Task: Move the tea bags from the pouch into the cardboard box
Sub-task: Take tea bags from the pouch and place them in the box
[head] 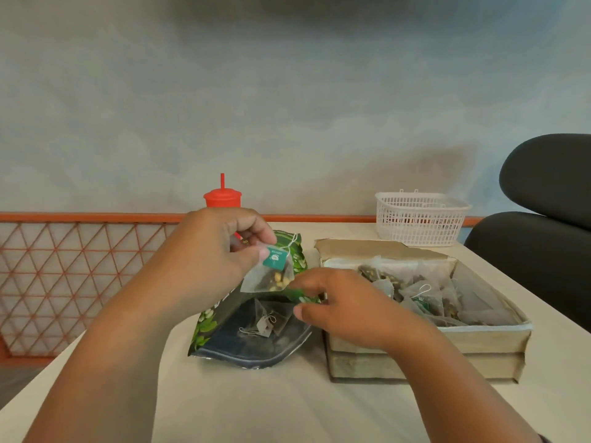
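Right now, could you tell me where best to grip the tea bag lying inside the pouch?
Pinch its tag, reaching through the pouch mouth from the near side: the tag lies loose before the tea bag, nearest the opening.

cardboard box [479, 340] open on top, entry from above free over its right half. tea bags [447, 295] cover most of its floor. right hand [345, 308] and forearm cross the box's front-left corner and block that side, fingers on the pouch [249, 340] mouth. pouch lies just left of box. left hand [217, 251] pinching a tea bag [268, 276] hangs above pouch, left of box. white basket [419, 219] close behind box, red bottle [223, 198] behind-left. chair [543, 219] right of box. table [287, 404] bare in front of box.
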A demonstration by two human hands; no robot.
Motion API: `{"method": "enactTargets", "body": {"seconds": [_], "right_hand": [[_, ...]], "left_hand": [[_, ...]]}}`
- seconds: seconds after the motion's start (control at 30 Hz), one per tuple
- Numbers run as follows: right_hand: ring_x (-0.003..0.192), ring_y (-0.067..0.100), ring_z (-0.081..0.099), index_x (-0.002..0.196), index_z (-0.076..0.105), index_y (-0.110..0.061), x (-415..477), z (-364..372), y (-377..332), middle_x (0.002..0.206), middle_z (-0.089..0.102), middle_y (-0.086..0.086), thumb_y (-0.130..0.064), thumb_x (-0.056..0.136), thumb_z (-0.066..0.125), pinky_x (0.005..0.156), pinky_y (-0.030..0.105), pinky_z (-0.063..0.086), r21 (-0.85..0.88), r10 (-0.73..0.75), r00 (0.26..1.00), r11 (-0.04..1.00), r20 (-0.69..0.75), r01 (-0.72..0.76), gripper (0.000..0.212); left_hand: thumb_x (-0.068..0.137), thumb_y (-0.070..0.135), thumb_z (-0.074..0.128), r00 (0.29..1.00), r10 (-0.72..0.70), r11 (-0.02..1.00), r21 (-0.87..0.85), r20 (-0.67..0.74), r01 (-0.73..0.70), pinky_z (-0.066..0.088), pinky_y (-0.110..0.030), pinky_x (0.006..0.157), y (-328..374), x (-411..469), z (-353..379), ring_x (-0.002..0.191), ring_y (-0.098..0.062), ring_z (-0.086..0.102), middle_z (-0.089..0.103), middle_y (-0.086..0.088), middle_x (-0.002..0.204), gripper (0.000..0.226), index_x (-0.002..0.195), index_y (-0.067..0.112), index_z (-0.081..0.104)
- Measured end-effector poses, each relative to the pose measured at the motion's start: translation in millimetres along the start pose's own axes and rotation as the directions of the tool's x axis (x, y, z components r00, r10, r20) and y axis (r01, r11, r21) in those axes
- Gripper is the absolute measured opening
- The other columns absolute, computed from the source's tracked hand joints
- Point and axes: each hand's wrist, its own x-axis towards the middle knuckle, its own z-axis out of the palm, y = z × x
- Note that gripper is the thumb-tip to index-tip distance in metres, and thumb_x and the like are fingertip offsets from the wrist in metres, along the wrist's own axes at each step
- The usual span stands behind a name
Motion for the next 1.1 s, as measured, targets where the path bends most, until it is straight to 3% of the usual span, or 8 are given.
{"method": "enactTargets", "body": {"seconds": [0.17, 0.27, 0.37, 0.6, 0.77, 0.87, 0.97, 1.1], "right_hand": [[0.088, 0.014, 0.065, 0.117, 0.062, -0.029, -2, -10, -2, 0.098, 0.068, -0.003, -0.025, 0.08, 0.07, 0.083, 0.031, 0.054, 0.47, 0.054, 0.984, 0.882, -0.172, 0.034, 0.038], [0.068, 0.011, 0.061, 0.091, 0.067, -0.022, -3, -15, -4, 0.078, 0.068, 0.002, -0.014, 0.081, 0.068, 0.066, 0.022, 0.05, 0.563, 0.076, 0.964, 0.823, -0.253, 0.083, 0.013], [0.057, 0.005, 0.056, 0.081, 0.065, -0.013, -4, -19, -2, 0.068, 0.064, 0.003, -0.006, 0.083, 0.065, 0.055, 0.013, 0.045, 0.585, 0.097, 0.947, 0.804, -0.307, 0.107, 0.007], [0.054, 0.003, 0.05, 0.068, 0.067, -0.017, -11, -34, 3, 0.059, 0.062, -0.005, -0.018, 0.08, 0.068, 0.052, 0.015, 0.042, 0.468, 0.117, 0.91, 0.879, -0.398, 0.091, 0.013], [0.045, -0.001, 0.045, 0.067, 0.066, -0.019, -17, -50, 17, 0.055, 0.059, -0.015, -0.024, 0.083, 0.067, 0.043, 0.009, 0.035, 0.303, 0.165, 0.847, 0.953, -0.505, -0.005, 0.016], [0.057, -0.001, 0.051, 0.07, 0.065, -0.021, -22, -62, 30, 0.068, 0.063, -0.011, -0.021, 0.084, 0.065, 0.05, 0.009, 0.038, 0.193, 0.188, 0.821, 0.976, -0.54, -0.097, 0.014], [0.069, 0.001, 0.054, 0.072, 0.063, -0.026, -27, -69, 44, 0.079, 0.064, -0.013, -0.015, 0.086, 0.063, 0.057, 0.011, 0.037, 0.116, 0.23, 0.822, 0.973, -0.522, -0.198, 0.017], [0.077, 0.004, 0.058, 0.075, 0.064, -0.03, -28, -69, 56, 0.085, 0.066, -0.008, -0.012, 0.084, 0.064, 0.062, 0.011, 0.042, 0.037, 0.274, 0.869, 0.958, -0.413, -0.284, 0.02]], "left_hand": [[0.082, 0.009, 0.065, 0.999, 0.034, 0.992, -0.12, -0.012, -0.035, 0.043, -0.016, 0.056, 4, 0, 9, 0.055, 0.0, 0.057, 0.064, 0.02, 0.072, 0.029, 0.069, 0.035, 0.063], [0.083, 0.012, 0.065, 0.999, 0.047, 0.989, -0.138, -0.013, -0.049, 0.04, -0.007, 0.051, 9, -1, 16, 0.054, 0.003, 0.055, 0.062, 0.021, 0.07, 0.024, 0.073, 0.033, 0.064], [0.083, 0.013, 0.065, 0.999, 0.046, 0.988, -0.144, -0.017, -0.048, 0.043, -0.008, 0.053, 10, -1, 20, 0.057, 0.004, 0.058, 0.063, 0.021, 0.073, 0.021, 0.074, 0.032, 0.064], [0.082, 0.014, 0.067, 1.0, 0.031, 0.988, -0.151, -0.001, -0.031, 0.053, -0.029, 0.063, 4, 1, 25, 0.072, -0.01, 0.062, 0.064, 0.017, 0.069, 0.02, 0.073, 0.032, 0.065], [0.08, 0.014, 0.068, 0.999, 0.046, 0.999, -0.011, 0.022, -0.046, 0.042, -0.014, 0.059, -5, 5, 27, 0.067, -0.001, 0.056, 0.062, 0.012, 0.07, 0.024, 0.074, 0.035, 0.062], [0.077, 0.025, 0.072, 0.979, -0.04, 0.982, 0.188, 0.198, 0.002, 0.035, -0.012, 0.061, -15, 6, 28, 0.087, -0.002, 0.054, 0.057, 0.017, 0.096, 0.029, 0.096, 0.041, 0.056], [0.069, 0.031, 0.078, 0.916, -0.187, 0.918, 0.395, 0.356, 0.033, 0.039, -0.019, 0.084, -29, 8, 35, 0.114, -0.01, 0.042, 0.04, 0.01, 0.13, 0.075, 0.133, 0.037, 0.04], [0.072, 0.021, 0.076, 0.891, -0.264, 0.868, 0.493, 0.371, 0.052, 0.039, -0.027, 0.099, -42, 7, 47, 0.126, -0.019, 0.039, 0.031, 0.004, 0.142, 0.089, 0.143, 0.033, 0.024]]}}
